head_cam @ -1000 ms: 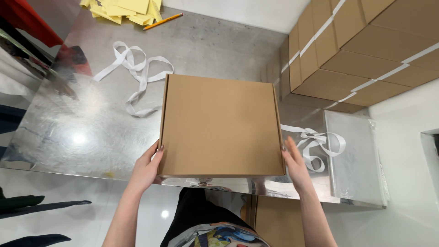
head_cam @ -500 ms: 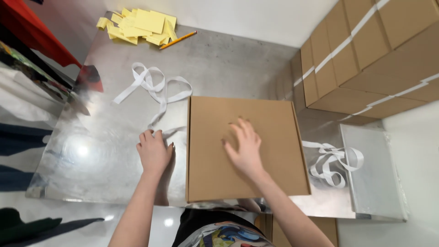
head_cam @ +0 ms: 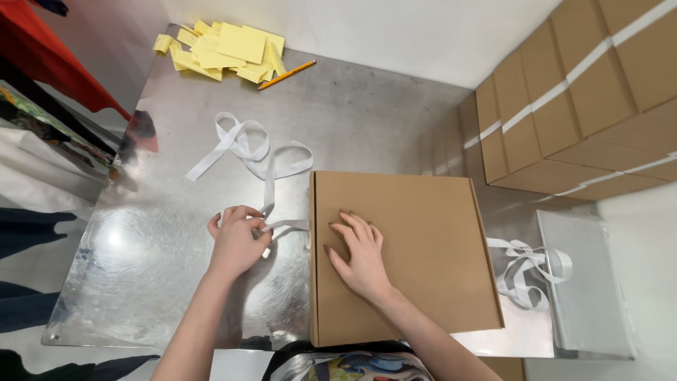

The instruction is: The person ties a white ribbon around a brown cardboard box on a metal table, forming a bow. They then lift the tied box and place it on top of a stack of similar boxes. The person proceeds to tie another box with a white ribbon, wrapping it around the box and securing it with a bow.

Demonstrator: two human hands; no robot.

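A polished metal table [head_cam: 141, 282] set against a white wall carries the work. The flat brown cardboard box [head_cam: 405, 257] now lies on the table at the 5 o'clock part of the surface; one second ago both hands held it by its side edges, raised toward the camera. The right hand [head_cam: 360, 257] has shifted onto the lid and rests there flat, fingers spread, gripping nothing. The left hand [head_cam: 236, 243] has left the box and now pinches the white ribbon [head_cam: 261, 159] just beside the box's left edge, at 9 o'clock from it. The box is thus set down and steadied while the ribbon is taken up. A second ribbon bundle [head_cam: 525, 271] lies at 3 o'clock; stacked cartons [head_cam: 564, 120] stand at 1 o'clock; yellow paper slips [head_cam: 226, 49] and a pencil [head_cam: 287, 73] lie at 11 o'clock.
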